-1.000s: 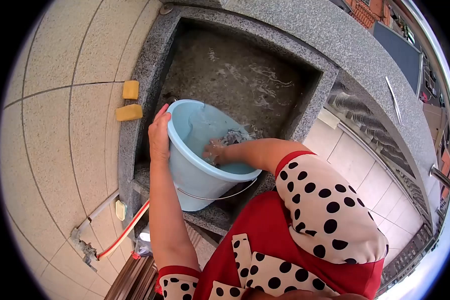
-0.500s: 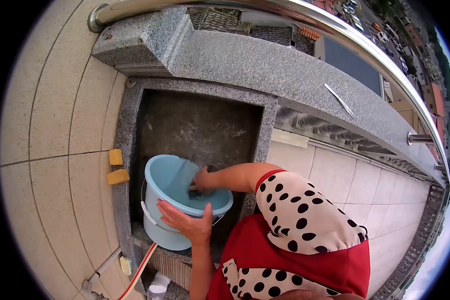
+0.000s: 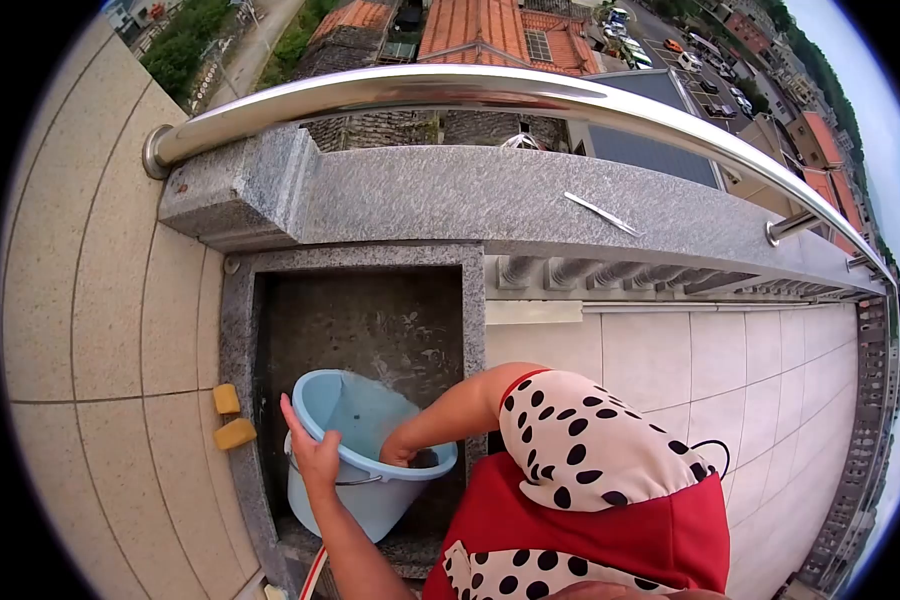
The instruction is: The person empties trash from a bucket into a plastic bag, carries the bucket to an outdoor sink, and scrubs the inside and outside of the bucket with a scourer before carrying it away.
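A light blue bucket (image 3: 355, 495) stands tilted in the stone sink, with its mouth toward the sink's far right side. My left hand (image 3: 313, 455) lies against the outside of the bucket near the left rim, fingers stretched out and thumb apart. Inside the bucket, by the right rim, is my right hand (image 3: 398, 450), bent downward with its fingertips hidden. A dark patch or object (image 3: 424, 458) shows right beside those fingers; its kind is unclear. The inside of the bucket looks wet.
The sink (image 3: 473, 310) has a granite rim. Two yellow sponges (image 3: 232, 433) lie on its left edge. Behind runs a granite ledge (image 3: 420, 195) with a thin white strip (image 3: 600, 213) and a metal handrail (image 3: 390, 88). A striped hose (image 3: 313, 575) shows below the bucket.
My left hand has shifted from the bucket's front to its left side near the rim. My right hand has moved toward the right rim inside. The camera view has tilted upward.
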Demonstrator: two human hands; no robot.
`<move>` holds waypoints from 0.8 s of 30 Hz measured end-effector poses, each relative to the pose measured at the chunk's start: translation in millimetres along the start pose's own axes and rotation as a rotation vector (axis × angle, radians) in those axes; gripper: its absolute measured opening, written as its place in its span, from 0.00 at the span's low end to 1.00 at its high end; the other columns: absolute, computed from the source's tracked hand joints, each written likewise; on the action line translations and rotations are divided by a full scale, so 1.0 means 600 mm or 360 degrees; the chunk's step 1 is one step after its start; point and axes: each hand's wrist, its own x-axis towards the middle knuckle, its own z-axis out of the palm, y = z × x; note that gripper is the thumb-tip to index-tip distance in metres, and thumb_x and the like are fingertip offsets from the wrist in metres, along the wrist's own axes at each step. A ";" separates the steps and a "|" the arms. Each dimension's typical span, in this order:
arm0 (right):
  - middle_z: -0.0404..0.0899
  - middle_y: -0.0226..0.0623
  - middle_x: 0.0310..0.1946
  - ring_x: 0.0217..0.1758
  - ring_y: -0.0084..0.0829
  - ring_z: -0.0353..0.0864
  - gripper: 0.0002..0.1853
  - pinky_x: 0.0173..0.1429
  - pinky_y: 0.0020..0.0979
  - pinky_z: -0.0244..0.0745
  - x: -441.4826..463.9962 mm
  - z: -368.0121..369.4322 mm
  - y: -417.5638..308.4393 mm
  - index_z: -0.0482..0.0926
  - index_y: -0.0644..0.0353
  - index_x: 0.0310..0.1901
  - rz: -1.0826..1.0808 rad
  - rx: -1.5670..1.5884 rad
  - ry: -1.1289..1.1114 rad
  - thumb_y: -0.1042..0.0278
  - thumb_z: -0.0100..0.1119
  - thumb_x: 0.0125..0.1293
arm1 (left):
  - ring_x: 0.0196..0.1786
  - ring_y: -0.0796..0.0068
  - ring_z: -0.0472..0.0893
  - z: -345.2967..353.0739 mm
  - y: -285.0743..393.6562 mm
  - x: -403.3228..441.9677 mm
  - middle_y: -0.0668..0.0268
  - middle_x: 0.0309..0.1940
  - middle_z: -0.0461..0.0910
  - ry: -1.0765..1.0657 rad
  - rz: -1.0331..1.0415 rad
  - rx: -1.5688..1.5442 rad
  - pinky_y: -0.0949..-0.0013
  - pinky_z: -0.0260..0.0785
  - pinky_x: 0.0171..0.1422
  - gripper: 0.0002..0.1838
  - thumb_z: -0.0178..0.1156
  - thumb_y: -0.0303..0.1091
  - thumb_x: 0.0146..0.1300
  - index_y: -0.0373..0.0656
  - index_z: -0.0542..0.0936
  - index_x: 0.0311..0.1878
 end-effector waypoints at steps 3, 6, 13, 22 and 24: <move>0.68 0.37 0.56 0.60 0.43 0.69 0.29 0.53 0.52 0.69 0.010 0.024 0.003 0.63 0.28 0.66 0.0014 -0.0084 0.0149 0.61 0.52 0.62 | 0.56 0.60 0.75 0.007 0.019 0.018 0.52 0.56 0.73 -0.0159 -0.0097 -0.0077 0.67 0.64 0.62 0.48 0.54 0.26 0.41 0.44 0.53 0.73; 0.68 0.38 0.55 0.60 0.42 0.69 0.29 0.53 0.52 0.68 0.023 0.035 0.017 0.63 0.29 0.66 0.0056 -0.0210 0.0369 0.61 0.51 0.62 | 0.57 0.62 0.74 0.004 0.000 0.031 0.53 0.56 0.73 -0.0214 -0.0084 -0.0192 0.69 0.63 0.63 0.45 0.54 0.26 0.41 0.42 0.58 0.71; 0.69 0.34 0.52 0.57 0.37 0.70 0.26 0.50 0.44 0.68 0.071 0.087 0.047 0.66 0.25 0.63 0.0685 -0.0189 0.1201 0.62 0.49 0.63 | 0.58 0.64 0.73 -0.033 -0.008 0.073 0.55 0.57 0.72 -0.0336 -0.0153 -0.0292 0.69 0.62 0.64 0.39 0.53 0.26 0.42 0.38 0.66 0.66; 0.69 0.32 0.50 0.54 0.35 0.70 0.22 0.49 0.41 0.66 0.065 0.104 -0.019 0.69 0.23 0.59 0.0065 -0.0517 0.0415 0.61 0.46 0.65 | 0.60 0.65 0.71 -0.051 -0.032 0.108 0.58 0.58 0.72 -0.0425 -0.0215 -0.0398 0.71 0.61 0.65 0.38 0.52 0.25 0.42 0.39 0.68 0.65; 0.69 0.32 0.49 0.54 0.35 0.70 0.22 0.49 0.41 0.66 0.070 0.110 -0.025 0.69 0.23 0.59 -0.0071 -0.0566 0.0352 0.61 0.46 0.65 | 0.59 0.65 0.71 -0.063 -0.035 0.116 0.59 0.59 0.72 -0.0530 -0.0293 -0.0383 0.70 0.61 0.65 0.38 0.52 0.24 0.42 0.40 0.68 0.65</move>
